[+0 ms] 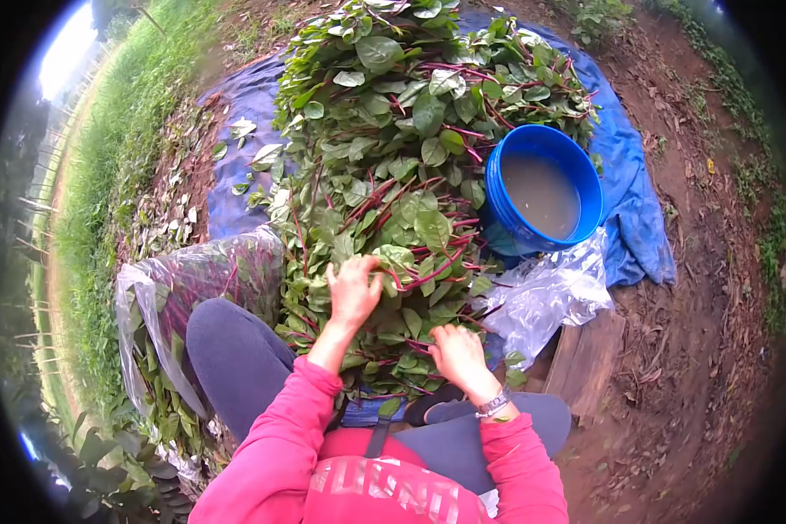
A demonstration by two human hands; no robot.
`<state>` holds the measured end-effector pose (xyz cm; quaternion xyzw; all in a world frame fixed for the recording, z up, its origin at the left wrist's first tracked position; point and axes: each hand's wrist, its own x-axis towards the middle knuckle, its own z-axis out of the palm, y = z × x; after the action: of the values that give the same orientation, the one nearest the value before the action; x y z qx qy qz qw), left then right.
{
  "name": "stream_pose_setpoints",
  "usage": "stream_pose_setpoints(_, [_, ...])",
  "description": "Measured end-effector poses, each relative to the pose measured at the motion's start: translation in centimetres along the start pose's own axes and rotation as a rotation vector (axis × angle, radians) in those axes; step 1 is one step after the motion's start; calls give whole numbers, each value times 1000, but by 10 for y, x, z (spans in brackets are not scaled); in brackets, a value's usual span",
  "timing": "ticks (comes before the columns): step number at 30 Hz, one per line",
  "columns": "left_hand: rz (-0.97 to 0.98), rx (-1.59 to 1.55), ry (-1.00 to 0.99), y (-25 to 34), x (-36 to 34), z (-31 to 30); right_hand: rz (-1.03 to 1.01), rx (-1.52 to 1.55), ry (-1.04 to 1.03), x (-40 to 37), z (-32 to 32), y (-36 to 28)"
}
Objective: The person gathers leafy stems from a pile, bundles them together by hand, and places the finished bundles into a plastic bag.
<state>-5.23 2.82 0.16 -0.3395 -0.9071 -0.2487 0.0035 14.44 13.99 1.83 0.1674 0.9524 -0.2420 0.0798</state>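
A big heap of Malabar spinach (428, 227), green leaves on purple-red stems, lies between and beyond my knees. My left hand (355, 290) is over the near middle of the heap, thumb and forefinger closed about a reddish stem. To its right and nearer to me, my right hand (459, 356) has its fingers curled at the ends of some purple stems along the heap's near edge. Leaves partly hide the fingertips of both hands. A metal-banded watch (495, 403) sits on the right wrist.
A blue bucket (492, 188) of cloudy water stands right of the heap on a blue tarp (624, 188). Clear plastic (550, 306) and a wooden board (588, 362) lie nearer. Left of my knee is a clear bag (148, 323) with more stems; scattered leaves lie beyond.
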Motion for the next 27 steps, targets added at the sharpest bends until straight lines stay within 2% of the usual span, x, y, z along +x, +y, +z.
stream_pose_setpoints(3, [196, -69, 74, 12, -2, -32, -179, 80, 454, 6, -12, -14])
stream_pose_setpoints(4, [210, -37, 2, 19, -9, -35, -250, 55, 592, 5, -16, -21])
stream_pose_setpoints(6, [315, -38, -124, 26, -32, -30, -287, -74, 567, -4, -19, -37])
stream_pose_setpoints(8, [304, -174, -327, 34, -61, -19, -261, -202, 373, -8, -7, -40])
stream_pose_setpoints(10, [349, -264, -583, 24, -89, 9, -153, -335, 21, -14, 14, -30])
stream_pose_setpoints(12, [385, -468, -793, 20, -89, 4, -142, -161, -39, -21, 33, -16])
stream_pose_setpoints(13, [410, -457, -850, 18, -82, 3, -139, -165, -44, -22, 40, -9])
stream_pose_setpoints(14, [434, -445, -906, 18, -71, 1, -173, -159, 53, -22, 46, -4])
stream_pose_setpoints(15, [365, -380, -822, 26, -63, -4, -209, -150, 151, -21, 43, -5])
stream_pose_setpoints(16, [237, -216, -749, 36, -60, -1, -157, -144, 189, -23, 40, -6])
stream_pose_setpoints(17, [200, -227, -534, 35, -64, 25, -105, -160, 149, -23, 39, -4])
stream_pose_setpoints(18, [210, -177, -389, 45, -60, 32, -52, -176, 111, -24, 38, -2])
stream_pose_setpoints(20, [315, -46, -243, 51, -53, 59, -16, -201, 85, -28, 37, -1])
stream_pose_setpoints(21, [316, -49, -244, 50, -55, 67, -40, -242, 103, -32, 36, -1])
stream_pose_setpoints(23, [364, 163, -333, 47, -57, 83, -63, -293, 124, -42, 37, -1])
stream_pose_setpoints(24, [335, 253, -448, 39, -61, 93, -66, -297, 125, -49, 33, -4])
stream_pose_setpoints(27, [280, 311, -531, 13, -69, 103, -121, -274, 274, -67, 18, -15])
